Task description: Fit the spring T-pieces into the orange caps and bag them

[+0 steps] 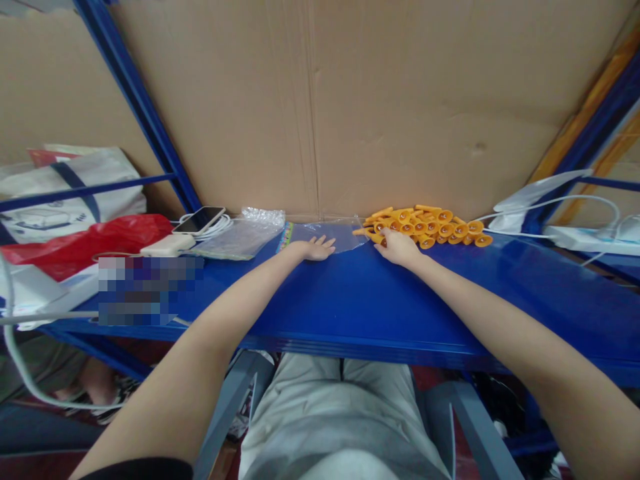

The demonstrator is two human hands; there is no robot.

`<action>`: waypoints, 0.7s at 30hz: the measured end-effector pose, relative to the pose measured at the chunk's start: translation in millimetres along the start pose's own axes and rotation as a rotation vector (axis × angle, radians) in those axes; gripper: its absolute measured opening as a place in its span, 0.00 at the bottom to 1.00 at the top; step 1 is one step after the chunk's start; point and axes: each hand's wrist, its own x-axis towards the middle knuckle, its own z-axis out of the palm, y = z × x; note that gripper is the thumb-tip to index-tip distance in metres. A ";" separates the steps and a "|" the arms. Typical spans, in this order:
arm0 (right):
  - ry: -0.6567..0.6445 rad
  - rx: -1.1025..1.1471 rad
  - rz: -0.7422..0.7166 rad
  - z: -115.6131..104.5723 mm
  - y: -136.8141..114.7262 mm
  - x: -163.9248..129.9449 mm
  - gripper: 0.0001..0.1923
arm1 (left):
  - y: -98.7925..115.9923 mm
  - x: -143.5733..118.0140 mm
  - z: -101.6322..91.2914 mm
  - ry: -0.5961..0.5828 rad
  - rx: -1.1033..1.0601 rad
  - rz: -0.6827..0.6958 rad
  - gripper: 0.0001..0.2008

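Note:
A heap of several small orange plastic pieces [430, 225] lies at the back of the blue table [350, 300], against a cardboard wall. My right hand [397, 247] rests at the heap's left end, fingers closing on one orange piece. My left hand [316, 249] lies flat, fingers spread, on a clear plastic bag [330, 235] just left of the heap.
A stack of clear bags [240, 237], a phone [200, 219] with white cable and charger [167, 245] lie to the left, beside a red bag [85, 243] and a white tote [65, 193]. A white power strip [585, 239] with cables sits at right. Blue rack posts flank the cardboard.

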 end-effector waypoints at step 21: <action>0.311 1.030 -0.103 -9.4 32.3 21.4 0.13 | -30.1 -10.2 -5.9 -0.030 -0.018 0.161 0.34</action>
